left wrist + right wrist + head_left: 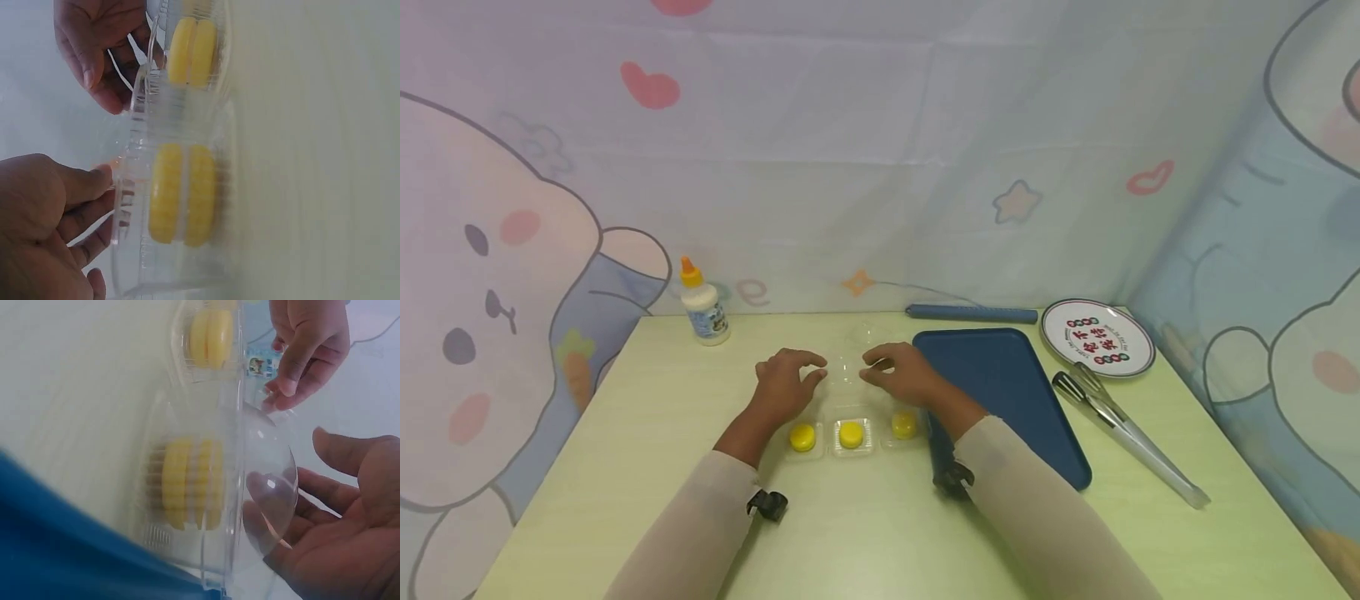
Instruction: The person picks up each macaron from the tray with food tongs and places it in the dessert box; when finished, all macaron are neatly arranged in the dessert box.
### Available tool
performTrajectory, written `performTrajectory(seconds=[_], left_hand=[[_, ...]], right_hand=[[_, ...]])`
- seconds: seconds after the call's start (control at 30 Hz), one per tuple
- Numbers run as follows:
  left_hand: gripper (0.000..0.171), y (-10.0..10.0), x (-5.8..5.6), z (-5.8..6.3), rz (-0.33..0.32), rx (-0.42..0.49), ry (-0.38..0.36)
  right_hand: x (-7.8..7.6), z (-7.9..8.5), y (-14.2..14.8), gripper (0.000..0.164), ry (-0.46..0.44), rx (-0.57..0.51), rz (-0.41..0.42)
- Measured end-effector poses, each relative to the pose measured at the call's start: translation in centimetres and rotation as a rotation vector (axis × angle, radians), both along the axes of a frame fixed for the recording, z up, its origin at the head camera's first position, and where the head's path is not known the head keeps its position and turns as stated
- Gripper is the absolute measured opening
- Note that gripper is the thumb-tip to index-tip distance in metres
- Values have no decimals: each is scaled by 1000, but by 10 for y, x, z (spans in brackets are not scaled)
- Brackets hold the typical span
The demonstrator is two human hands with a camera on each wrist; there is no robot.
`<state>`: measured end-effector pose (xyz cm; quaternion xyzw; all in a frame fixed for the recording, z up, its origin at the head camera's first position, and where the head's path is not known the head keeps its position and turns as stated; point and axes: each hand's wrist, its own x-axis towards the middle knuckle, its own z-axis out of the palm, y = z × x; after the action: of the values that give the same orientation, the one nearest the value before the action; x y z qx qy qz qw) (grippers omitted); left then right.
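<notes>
Three clear plastic boxes stand in a row, each with a yellow macaron; the left macaron [802,437], middle macaron [851,434] and right macaron [903,425] show in the head view. Just behind the middle box, a clear domed lid [844,370] spans the gap between both hands. My left hand [785,385] pinches its left edge with thumb and fingers. At the opposite edge, my right hand [901,377] curls thumb and fingers around it. Close up in the left wrist view, a box wall [140,250] partly covers the left fingertips.
A blue tray [1000,375] lies right of the boxes, with a blue roll [972,313] behind it. A printed plate [1098,337] and metal tongs [1127,433] lie farther right. Back left stands a glue bottle [706,312]. Another clear dome [868,332] sits behind the hands.
</notes>
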<state>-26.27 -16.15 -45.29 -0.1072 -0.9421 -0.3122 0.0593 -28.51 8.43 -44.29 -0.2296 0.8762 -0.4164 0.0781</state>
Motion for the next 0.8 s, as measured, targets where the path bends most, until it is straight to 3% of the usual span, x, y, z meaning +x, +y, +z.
performTrajectory(seconds=[0.27, 0.43, 0.6, 0.7, 0.8], left_hand=[[12, 3, 2, -4, -74, 185, 96], [32, 8, 6, -2, -87, 236, 96], [47, 9, 11, -1, -127, 264, 86], [41, 9, 14, 0, -157, 265, 100], [32, 9, 17, 3, -178, 265, 105]], right_hand=[[5, 1, 8, 19, 64, -64, -117], [5, 1, 12, 5, 49, -139, -164], [6, 2, 17, 17, -24, -225, -123], [8, 3, 20, 29, -53, -244, -76], [11, 3, 23, 29, -37, -216, -37]])
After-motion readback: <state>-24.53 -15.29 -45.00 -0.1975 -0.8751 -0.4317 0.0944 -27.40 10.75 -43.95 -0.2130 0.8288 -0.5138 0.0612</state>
